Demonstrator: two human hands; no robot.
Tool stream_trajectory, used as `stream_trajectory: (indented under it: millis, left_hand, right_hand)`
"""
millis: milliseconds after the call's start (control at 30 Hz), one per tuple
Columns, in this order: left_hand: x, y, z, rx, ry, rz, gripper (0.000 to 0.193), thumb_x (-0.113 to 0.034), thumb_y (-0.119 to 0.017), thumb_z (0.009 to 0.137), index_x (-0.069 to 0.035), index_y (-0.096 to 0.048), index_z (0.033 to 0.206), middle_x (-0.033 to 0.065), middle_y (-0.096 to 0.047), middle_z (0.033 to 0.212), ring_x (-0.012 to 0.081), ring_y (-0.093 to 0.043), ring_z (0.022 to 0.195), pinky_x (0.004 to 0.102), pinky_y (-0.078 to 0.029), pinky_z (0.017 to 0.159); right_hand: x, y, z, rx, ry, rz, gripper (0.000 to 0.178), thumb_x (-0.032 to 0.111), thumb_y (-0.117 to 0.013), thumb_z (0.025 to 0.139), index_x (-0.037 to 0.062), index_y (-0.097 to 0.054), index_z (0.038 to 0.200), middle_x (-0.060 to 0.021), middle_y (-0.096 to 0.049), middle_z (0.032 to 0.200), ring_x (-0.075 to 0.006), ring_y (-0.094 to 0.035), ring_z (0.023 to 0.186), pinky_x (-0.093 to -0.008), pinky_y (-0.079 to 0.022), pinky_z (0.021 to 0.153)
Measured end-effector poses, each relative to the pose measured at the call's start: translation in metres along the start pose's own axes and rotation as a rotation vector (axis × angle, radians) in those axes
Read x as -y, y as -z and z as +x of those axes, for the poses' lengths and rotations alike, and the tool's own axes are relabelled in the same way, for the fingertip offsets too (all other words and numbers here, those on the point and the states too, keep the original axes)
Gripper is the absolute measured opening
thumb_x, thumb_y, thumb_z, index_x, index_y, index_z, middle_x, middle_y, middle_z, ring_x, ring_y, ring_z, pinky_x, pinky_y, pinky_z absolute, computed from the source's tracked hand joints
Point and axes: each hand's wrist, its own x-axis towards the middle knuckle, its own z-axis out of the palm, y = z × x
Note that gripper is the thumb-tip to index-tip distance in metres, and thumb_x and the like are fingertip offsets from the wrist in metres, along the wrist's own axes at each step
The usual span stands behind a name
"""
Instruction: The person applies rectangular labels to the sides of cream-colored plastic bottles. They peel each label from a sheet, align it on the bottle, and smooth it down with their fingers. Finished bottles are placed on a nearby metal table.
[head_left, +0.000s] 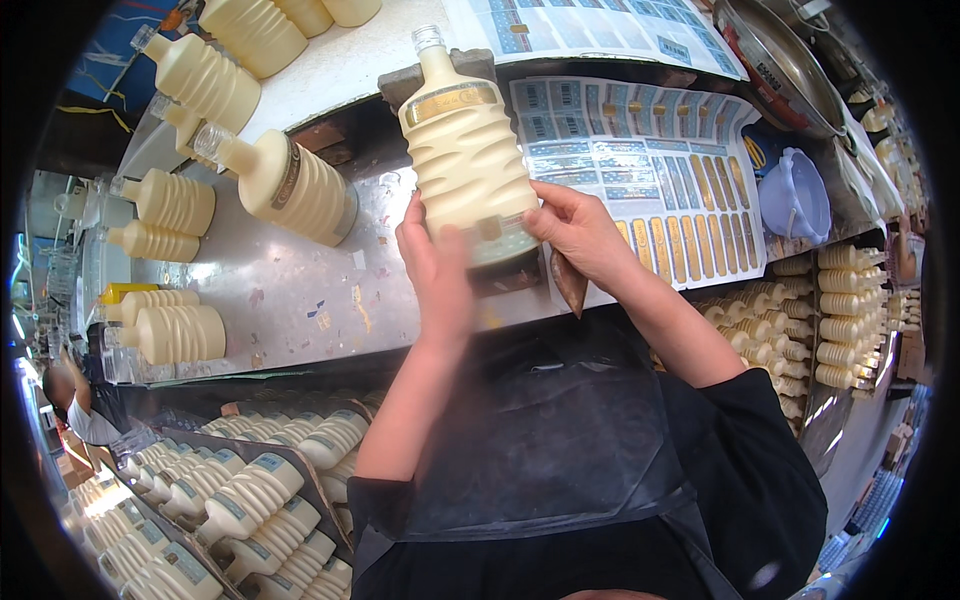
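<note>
A cream bottle with wavy ridges and a clear glass neck leans back on a dark grey rest. It has a gold label near its shoulder and a small label low on its front. My left hand, partly smeared by motion, curves round the lower left side, thumb in front. With its thumb pressed on the lower front, my right hand grips the other side. Below my right palm shows a brown pointed piece; whether the hand holds it is hidden.
Sheets of gold and blue labels lie right of the bottle. Beyond them stands a lilac bucket beside a large metal pan. Another labelled bottle tilts on the metal table. Racks of bottles fill both sides; a person is far left.
</note>
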Motion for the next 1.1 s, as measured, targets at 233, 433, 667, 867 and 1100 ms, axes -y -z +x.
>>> stream_trajectory:
  millis: [233,433,667,867,1100]
  left_hand:
    - [-0.003,0.005,-0.007,0.033,-0.015,-0.245,0.054,-0.028,-0.044,0.111,0.005,-0.037,0.153,0.0192,-0.039,0.156,0.0265,-0.040,0.143,0.0405,-0.031,0.120]
    - [0.000,0.010,-0.013,0.048,0.023,-0.456,0.050,-0.027,-0.044,0.111,0.001,-0.037,0.153,0.0157,-0.040,0.156,0.0240,-0.042,0.141,0.0388,-0.034,0.118]
    - [-0.006,0.005,-0.015,0.042,0.047,-0.393,0.053,-0.031,-0.043,0.112,0.000,-0.031,0.153,0.0155,-0.039,0.154,0.0231,-0.041,0.140,0.0388,-0.033,0.118]
    - [-0.008,-0.001,-0.015,0.031,0.018,-0.389,0.053,-0.024,-0.048,0.109,0.000,-0.031,0.152,0.0160,-0.040,0.152,0.0236,-0.040,0.140,0.0385,-0.031,0.119]
    - [-0.009,-0.001,-0.014,0.025,0.029,-0.370,0.054,-0.023,-0.050,0.108,0.001,-0.029,0.152,0.0168,-0.039,0.152,0.0241,-0.040,0.139,0.0390,-0.032,0.118]
  right_hand:
    - [0.015,0.001,-0.006,0.008,-0.069,-0.239,0.053,0.032,-0.061,0.106,-0.0004,-0.054,0.147,-0.0070,-0.070,0.117,-0.0110,-0.061,0.103,-0.0273,-0.050,0.092]
    - [0.011,0.001,-0.007,0.014,-0.021,-0.160,0.052,0.030,-0.062,0.106,0.0026,-0.053,0.149,-0.0069,-0.070,0.114,-0.0106,-0.060,0.100,-0.0265,-0.050,0.090]
    - [0.000,-0.001,-0.004,-0.022,0.140,-0.089,0.055,0.035,-0.062,0.106,0.0043,-0.052,0.150,-0.0046,-0.069,0.103,-0.0080,-0.058,0.090,-0.0246,-0.050,0.082]
    - [0.012,-0.011,-0.011,-0.098,0.051,-0.276,0.056,0.032,-0.068,0.098,0.0054,-0.055,0.147,-0.0062,-0.068,0.080,-0.0116,-0.065,0.072,-0.0293,-0.053,0.069]
    - [0.010,-0.008,-0.011,-0.045,0.025,-0.236,0.058,0.034,-0.065,0.105,0.0008,-0.051,0.150,-0.0012,-0.065,0.093,-0.0068,-0.056,0.084,-0.0239,-0.049,0.078]
